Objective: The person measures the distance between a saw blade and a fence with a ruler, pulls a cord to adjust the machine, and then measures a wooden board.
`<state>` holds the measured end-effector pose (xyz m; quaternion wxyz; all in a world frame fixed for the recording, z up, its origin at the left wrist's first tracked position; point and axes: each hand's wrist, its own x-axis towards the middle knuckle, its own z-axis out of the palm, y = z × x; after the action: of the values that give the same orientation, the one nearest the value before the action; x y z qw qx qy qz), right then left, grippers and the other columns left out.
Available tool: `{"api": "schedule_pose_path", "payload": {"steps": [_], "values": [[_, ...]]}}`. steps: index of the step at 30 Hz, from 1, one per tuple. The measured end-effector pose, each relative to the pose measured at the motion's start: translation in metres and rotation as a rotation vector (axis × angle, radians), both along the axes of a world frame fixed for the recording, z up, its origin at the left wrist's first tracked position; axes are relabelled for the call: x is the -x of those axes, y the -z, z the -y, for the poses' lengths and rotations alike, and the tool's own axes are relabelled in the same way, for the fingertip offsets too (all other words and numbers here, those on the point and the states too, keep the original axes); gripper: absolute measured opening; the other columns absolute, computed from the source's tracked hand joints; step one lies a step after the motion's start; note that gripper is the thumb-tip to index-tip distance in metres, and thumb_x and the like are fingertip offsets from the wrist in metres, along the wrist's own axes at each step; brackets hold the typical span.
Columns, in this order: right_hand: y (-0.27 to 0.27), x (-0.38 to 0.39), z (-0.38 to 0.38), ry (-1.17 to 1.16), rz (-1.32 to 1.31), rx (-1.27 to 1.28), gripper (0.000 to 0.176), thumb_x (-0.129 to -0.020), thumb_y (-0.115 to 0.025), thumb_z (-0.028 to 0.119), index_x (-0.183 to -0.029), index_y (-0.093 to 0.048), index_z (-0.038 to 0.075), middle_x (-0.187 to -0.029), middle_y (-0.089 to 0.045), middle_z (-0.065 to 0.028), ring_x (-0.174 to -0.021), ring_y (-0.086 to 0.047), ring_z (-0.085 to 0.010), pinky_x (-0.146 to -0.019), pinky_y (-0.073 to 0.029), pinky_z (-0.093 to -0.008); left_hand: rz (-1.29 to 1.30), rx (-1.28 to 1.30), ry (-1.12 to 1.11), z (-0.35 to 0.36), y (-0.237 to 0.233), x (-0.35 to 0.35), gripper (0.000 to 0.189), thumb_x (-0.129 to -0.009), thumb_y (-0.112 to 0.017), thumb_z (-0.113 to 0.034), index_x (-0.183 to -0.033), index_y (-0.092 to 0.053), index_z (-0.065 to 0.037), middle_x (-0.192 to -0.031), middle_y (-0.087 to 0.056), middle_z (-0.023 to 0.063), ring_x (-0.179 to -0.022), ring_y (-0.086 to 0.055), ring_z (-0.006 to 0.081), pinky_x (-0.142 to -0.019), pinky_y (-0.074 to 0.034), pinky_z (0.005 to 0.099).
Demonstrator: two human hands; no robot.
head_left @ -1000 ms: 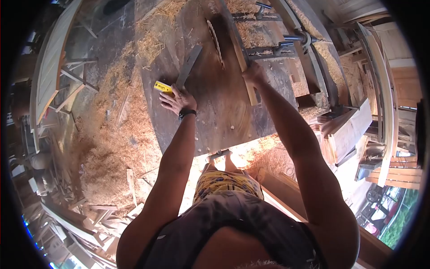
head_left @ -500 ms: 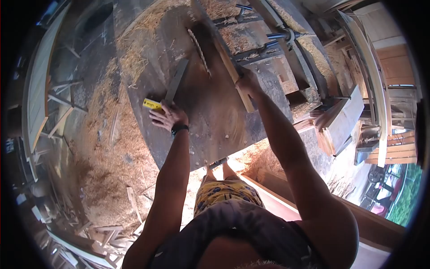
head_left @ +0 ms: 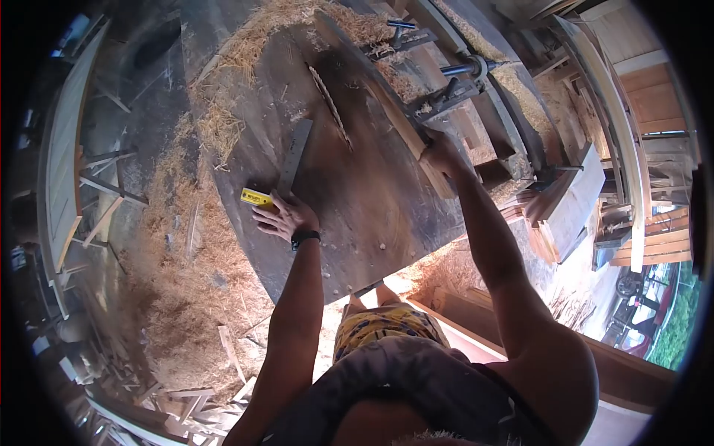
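My left hand (head_left: 288,219) rests palm down near the left edge of the workbench (head_left: 335,260), fingers stretched out and apart. Its fingertips touch a square with a yellow handle (head_left: 256,197) and a grey metal blade (head_left: 296,152) pointing away from me. My right hand (head_left: 444,154) is closed round the near part of a long wooden board (head_left: 398,115), which lies slanted over the bench. The board's narrow light edge shows toward me. Between my hands a narrow, rough-edged slot (head_left: 329,104) runs along the bench top.
Beyond the board sit a metal clamp with a T-handle (head_left: 401,24) and a blue-grey bar (head_left: 457,70). Wood shavings (head_left: 219,130) lie on the bench and cover the floor at left. Stacked planks (head_left: 573,201) stand at right. A long panel on supports (head_left: 71,149) is at far left.
My right hand has moved the board's near end to the right, closer to the clamps. My left hand and the square keep their place on the bench. The view has shifted slightly.
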<state>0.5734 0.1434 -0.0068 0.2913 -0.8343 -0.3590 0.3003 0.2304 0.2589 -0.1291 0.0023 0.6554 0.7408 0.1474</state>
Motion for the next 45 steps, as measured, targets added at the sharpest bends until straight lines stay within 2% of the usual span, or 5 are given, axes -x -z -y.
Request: {"api": "schedule_pose_path", "payload": {"steps": [4, 10, 38, 40, 45], "values": [[0.048, 0.013, -0.024, 0.087, 0.115, -0.156, 0.085, -0.058, -0.075, 0.001, -0.138, -0.057, 0.020, -0.108, -0.071, -0.0191, -0.099, -0.068, -0.0296, -0.088, -0.051, -0.0364, -0.059, -0.054, -0.003, 0.002, 0.007, -0.001, 0.050, -0.097, -0.052, -0.042, -0.143, -0.046, -0.023, -0.155, -0.022, 0.0342, -0.145, -0.018, 0.0504, -0.115, -0.016, 0.0655], [-0.006, 0.032, -0.026, 0.150, 0.012, -0.056, 0.081, -0.058, -0.073, 0.003, -0.137, -0.058, 0.015, -0.109, -0.070, -0.0212, -0.101, -0.068, -0.0302, -0.091, -0.051, -0.0380, -0.043, -0.059, 0.005, 0.002, 0.005, 0.002, 0.051, -0.097, -0.051, -0.044, -0.143, -0.046, -0.024, -0.155, -0.023, 0.0334, -0.145, -0.020, 0.0498, -0.115, -0.018, 0.0652], [0.026, -0.029, -0.015, 0.155, -0.008, -0.095, 0.062, -0.055, -0.075, 0.003, -0.117, -0.068, 0.001, -0.094, -0.071, -0.0156, -0.086, -0.067, -0.0257, -0.079, -0.051, -0.0399, 0.038, -0.011, 0.044, 0.001, 0.000, 0.004, 0.047, -0.097, -0.051, -0.041, -0.140, -0.048, -0.022, -0.154, -0.018, 0.0374, -0.143, -0.017, 0.0552, -0.113, -0.014, 0.0679], [0.029, -0.030, -0.016, 0.170, -0.003, -0.108, 0.065, -0.055, -0.075, 0.002, -0.120, -0.067, 0.001, -0.093, -0.070, -0.0139, -0.085, -0.066, -0.0242, -0.079, -0.051, -0.0394, -0.015, -0.077, 0.062, -0.001, -0.015, 0.011, 0.046, -0.098, -0.052, -0.041, -0.137, -0.048, -0.017, -0.149, -0.031, 0.0350, -0.141, -0.026, 0.0519, -0.111, -0.020, 0.0661], [0.017, -0.044, -0.002, 0.083, -0.088, -0.103, 0.072, -0.056, -0.076, 0.002, -0.127, -0.063, 0.002, -0.100, -0.069, -0.0136, -0.091, -0.065, -0.0253, -0.084, -0.050, -0.0396, 0.696, -0.014, 0.506, -0.048, -0.008, 0.075, 0.041, -0.099, -0.054, -0.032, -0.129, -0.046, -0.005, -0.106, -0.057, 0.0194, -0.110, -0.058, 0.0359, -0.086, -0.050, 0.0485]]}}
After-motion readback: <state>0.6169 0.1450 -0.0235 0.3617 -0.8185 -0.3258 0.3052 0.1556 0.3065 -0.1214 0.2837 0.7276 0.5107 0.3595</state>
